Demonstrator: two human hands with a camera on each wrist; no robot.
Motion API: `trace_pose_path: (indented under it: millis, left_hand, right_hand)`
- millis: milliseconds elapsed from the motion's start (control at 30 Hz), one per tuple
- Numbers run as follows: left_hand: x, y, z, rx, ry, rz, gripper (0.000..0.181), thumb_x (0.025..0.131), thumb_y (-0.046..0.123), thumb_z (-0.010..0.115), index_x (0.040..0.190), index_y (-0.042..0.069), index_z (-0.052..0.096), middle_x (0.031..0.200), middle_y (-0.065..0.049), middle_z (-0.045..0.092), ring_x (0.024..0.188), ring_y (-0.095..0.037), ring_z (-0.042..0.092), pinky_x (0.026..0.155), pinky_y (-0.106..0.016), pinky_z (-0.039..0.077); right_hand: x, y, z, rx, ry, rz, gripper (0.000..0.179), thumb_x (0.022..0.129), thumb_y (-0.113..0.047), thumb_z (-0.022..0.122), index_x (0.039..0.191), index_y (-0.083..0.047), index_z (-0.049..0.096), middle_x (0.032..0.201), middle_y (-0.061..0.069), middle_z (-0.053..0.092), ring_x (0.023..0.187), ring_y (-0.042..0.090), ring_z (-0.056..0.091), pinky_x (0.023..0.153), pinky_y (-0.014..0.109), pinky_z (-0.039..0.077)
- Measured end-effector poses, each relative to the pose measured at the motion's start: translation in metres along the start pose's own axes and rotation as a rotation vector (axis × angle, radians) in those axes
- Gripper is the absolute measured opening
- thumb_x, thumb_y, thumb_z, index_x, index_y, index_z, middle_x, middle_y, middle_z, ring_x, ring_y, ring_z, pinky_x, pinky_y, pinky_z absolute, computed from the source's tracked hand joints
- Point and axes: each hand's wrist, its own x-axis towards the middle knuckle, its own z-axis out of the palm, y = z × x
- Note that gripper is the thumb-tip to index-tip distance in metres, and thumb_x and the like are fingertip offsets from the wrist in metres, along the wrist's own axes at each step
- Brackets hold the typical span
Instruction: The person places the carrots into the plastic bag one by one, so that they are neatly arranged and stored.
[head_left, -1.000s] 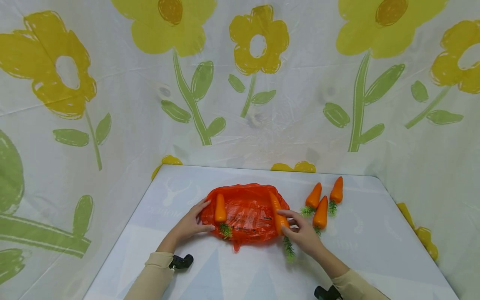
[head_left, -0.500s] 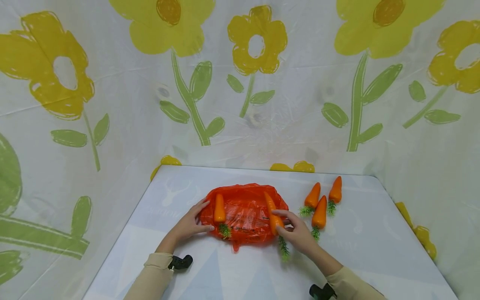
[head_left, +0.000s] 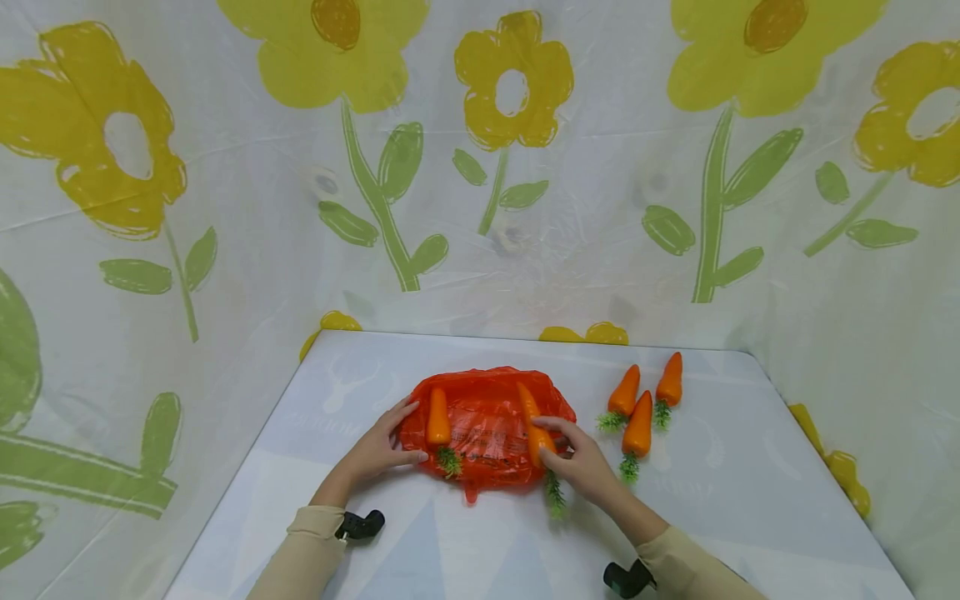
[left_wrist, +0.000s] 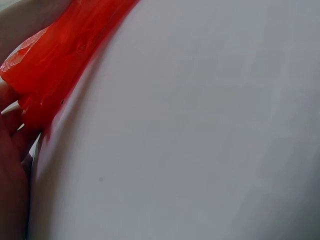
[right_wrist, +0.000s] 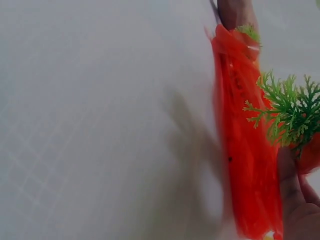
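Note:
A red plastic bag lies spread on the table, its print facing up. My left hand holds its left side, and in the left wrist view the film sits between thumb and fingers. One toy carrot lies on the bag's left part, green leaves towards me. With thumb and fingers, my right hand grips a second carrot by its thick end over the bag's right part. Its leaves stick out past the thumb in the right wrist view. My palm hides the bag's right edge.
Right of the bag lie several more things of the same kind: a near carrot, a carrot behind it and a far carrot. They rest on the white table. A flower-printed curtain surrounds the table's back and sides.
My right hand has moved left with its carrot, from the bag's right edge further in over the bag. The left hand, bag and other carrots hold their places.

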Motion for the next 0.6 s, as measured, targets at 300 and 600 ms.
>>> trace_pose_path:
  millis: [300,600]
  left_hand:
    - [0.000,0.002,0.000,0.009,-0.001,0.008,0.099,0.079,0.044,0.086,0.158,0.011,0.036,0.169,-0.011,0.021,0.150,-0.043,0.023,0.116,-0.065,0.027]
    - [0.001,0.001,0.000,0.001,0.003,0.014,0.099,0.079,0.044,0.087,0.157,0.008,0.037,0.169,-0.010,0.021,0.151,-0.042,0.022,0.117,-0.063,0.026]
  right_hand:
    - [0.006,-0.002,0.008,0.034,0.000,0.012,0.040,0.094,-0.016,0.071,0.133,-0.025,0.065,0.127,0.004,0.062,0.096,0.023,0.059,0.068,0.029,0.058]
    - [0.014,-0.006,0.015,0.005,-0.008,-0.005,0.040,0.094,-0.016,0.071,0.133,-0.023,0.065,0.124,0.004,0.064,0.097,0.022,0.058,0.075,0.028,0.056]
